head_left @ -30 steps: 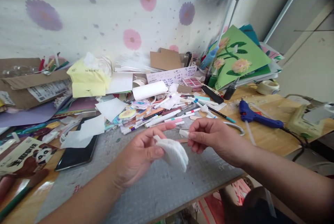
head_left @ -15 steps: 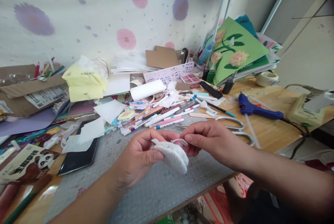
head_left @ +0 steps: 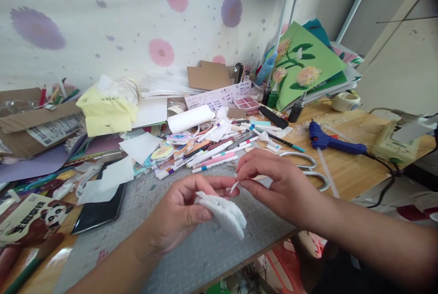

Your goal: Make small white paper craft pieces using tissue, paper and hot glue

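Note:
My left hand [head_left: 186, 209] pinches a folded stack of white textured tissue paper [head_left: 224, 214] between thumb and fingers, held above the grey cutting mat [head_left: 143, 244]. Close by on the right, my right hand [head_left: 270, 182] is closed in a pinch on a small white strip [head_left: 234, 186], which looks like paper. The strip's lower end hangs beside the left fingertips. Whether it touches the stack I cannot tell. Behind the right hand lie scissors [head_left: 318, 180], their blades mostly hidden by it.
Several markers [head_left: 215, 161] lie heaped behind the hands. A blue glue gun [head_left: 337, 142] with its cord rests at the right. To the left are a black tablet-like slab [head_left: 99, 214], a cardboard box [head_left: 41, 123] and a yellow tissue pack [head_left: 106, 111]. The table's front edge runs below the hands.
The right hand's strip has turned from lying nearly flat to pointing down. The left hand's stack has tipped slightly downward. The whole view has shifted a little.

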A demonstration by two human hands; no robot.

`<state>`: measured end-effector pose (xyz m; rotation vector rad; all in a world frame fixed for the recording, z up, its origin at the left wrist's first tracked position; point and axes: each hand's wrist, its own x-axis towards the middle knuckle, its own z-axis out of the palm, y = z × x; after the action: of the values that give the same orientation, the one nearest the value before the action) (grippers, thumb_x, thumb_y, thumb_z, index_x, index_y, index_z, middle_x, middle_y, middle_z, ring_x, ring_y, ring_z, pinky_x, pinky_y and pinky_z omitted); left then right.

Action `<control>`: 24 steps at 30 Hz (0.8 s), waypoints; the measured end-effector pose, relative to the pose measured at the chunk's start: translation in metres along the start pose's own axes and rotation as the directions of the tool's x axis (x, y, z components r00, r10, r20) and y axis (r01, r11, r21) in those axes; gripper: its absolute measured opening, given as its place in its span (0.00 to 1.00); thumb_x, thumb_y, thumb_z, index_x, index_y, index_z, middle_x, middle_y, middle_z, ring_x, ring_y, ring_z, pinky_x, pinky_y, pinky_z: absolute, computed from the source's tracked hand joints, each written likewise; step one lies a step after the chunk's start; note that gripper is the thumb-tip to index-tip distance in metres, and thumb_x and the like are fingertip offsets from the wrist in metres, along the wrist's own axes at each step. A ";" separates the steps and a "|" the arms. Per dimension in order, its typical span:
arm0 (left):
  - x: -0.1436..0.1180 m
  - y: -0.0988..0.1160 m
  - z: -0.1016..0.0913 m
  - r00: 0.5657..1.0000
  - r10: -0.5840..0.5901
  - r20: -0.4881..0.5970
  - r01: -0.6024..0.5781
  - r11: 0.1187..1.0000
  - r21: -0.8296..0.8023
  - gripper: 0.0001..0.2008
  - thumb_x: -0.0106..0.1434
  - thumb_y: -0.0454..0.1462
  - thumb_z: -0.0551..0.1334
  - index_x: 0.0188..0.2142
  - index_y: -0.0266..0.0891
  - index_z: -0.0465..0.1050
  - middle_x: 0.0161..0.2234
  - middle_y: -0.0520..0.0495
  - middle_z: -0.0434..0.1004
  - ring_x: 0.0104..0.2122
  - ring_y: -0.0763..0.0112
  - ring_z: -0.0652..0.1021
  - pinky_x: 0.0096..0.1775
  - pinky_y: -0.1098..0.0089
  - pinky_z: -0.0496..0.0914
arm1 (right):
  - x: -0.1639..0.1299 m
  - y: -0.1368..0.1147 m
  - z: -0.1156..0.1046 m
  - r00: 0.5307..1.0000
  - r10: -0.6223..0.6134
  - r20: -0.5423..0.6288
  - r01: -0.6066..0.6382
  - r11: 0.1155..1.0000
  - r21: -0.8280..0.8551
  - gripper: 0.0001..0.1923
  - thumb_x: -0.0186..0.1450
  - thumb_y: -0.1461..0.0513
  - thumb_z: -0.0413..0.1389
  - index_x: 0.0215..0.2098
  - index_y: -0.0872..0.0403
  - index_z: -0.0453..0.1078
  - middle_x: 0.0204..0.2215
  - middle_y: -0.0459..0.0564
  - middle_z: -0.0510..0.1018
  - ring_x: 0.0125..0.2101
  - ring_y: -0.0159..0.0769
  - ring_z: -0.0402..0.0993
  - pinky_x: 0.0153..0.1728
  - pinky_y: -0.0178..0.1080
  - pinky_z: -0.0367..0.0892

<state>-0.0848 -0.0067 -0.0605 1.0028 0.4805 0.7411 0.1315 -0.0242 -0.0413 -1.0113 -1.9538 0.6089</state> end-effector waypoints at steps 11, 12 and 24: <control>0.001 -0.004 0.003 0.982 -0.027 -0.185 -0.002 0.988 -0.154 0.09 0.51 0.35 0.70 0.30 0.38 0.72 0.29 0.51 0.77 0.29 0.74 0.75 0.32 0.75 0.67 | 0.010 -0.022 -0.008 0.968 0.181 0.173 -0.241 0.861 0.449 0.02 0.59 0.65 0.56 0.29 0.54 0.70 0.24 0.44 0.73 0.25 0.28 0.67 0.27 0.31 0.63; 0.001 -0.005 0.004 0.982 -0.032 -0.184 0.002 0.987 -0.163 0.09 0.51 0.35 0.70 0.30 0.37 0.72 0.28 0.52 0.76 0.28 0.75 0.75 0.31 0.75 0.67 | 0.011 -0.023 -0.007 0.972 0.162 0.170 -0.220 0.880 0.421 0.02 0.59 0.65 0.56 0.28 0.55 0.70 0.25 0.45 0.73 0.25 0.28 0.67 0.27 0.31 0.63; 0.001 -0.010 0.008 0.989 -0.066 -0.131 0.083 0.988 0.131 0.12 0.47 0.32 0.71 0.28 0.37 0.70 0.24 0.57 0.72 0.24 0.79 0.71 0.27 0.78 0.64 | 0.014 -0.018 -0.003 0.926 0.219 0.307 -0.299 0.923 0.243 0.03 0.56 0.65 0.58 0.27 0.57 0.69 0.21 0.42 0.69 0.21 0.26 0.63 0.22 0.30 0.60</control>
<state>-0.0754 -0.0135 -0.0659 1.0633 0.6823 0.7145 0.1213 -0.0224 -0.0203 -1.0535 -1.9021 1.2045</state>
